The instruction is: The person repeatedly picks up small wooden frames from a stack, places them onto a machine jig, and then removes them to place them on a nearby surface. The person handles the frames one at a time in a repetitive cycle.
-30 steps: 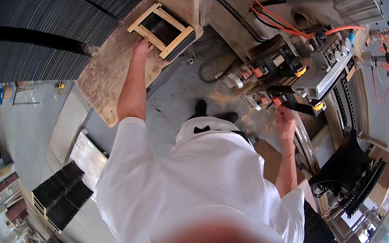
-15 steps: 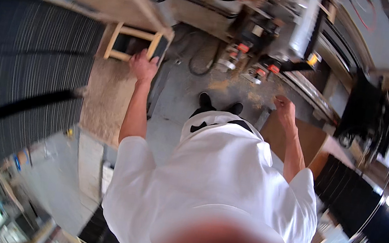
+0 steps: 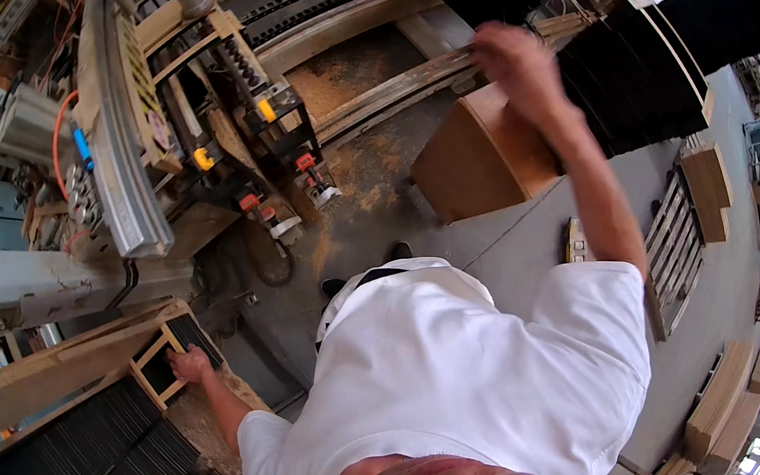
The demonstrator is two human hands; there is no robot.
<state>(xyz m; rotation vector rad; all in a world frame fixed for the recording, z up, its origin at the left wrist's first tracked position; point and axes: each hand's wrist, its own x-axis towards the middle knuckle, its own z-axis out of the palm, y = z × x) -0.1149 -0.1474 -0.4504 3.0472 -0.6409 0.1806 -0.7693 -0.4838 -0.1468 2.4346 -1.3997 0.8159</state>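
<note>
At the lower left, my left hand has its fingers closed around the near bar of a small wooden frame. The frame lies on the end of a worn wooden bench, beside rows of black slats. Dark pieces show close by my fingers. My right arm reaches up and out. The right hand is smeared by motion above a brown wooden box, close to a stack of black panels; its fingers cannot be made out.
A machine with a metal rail, orange hoses and red-and-black heads stands at the left. Sawdust covers the floor around it. Right of me are a slatted pallet and stacked boards.
My body has turned right, so the machine and bench now appear further left. My right arm has swung up and outward. The left hand stays at the wooden frame.
</note>
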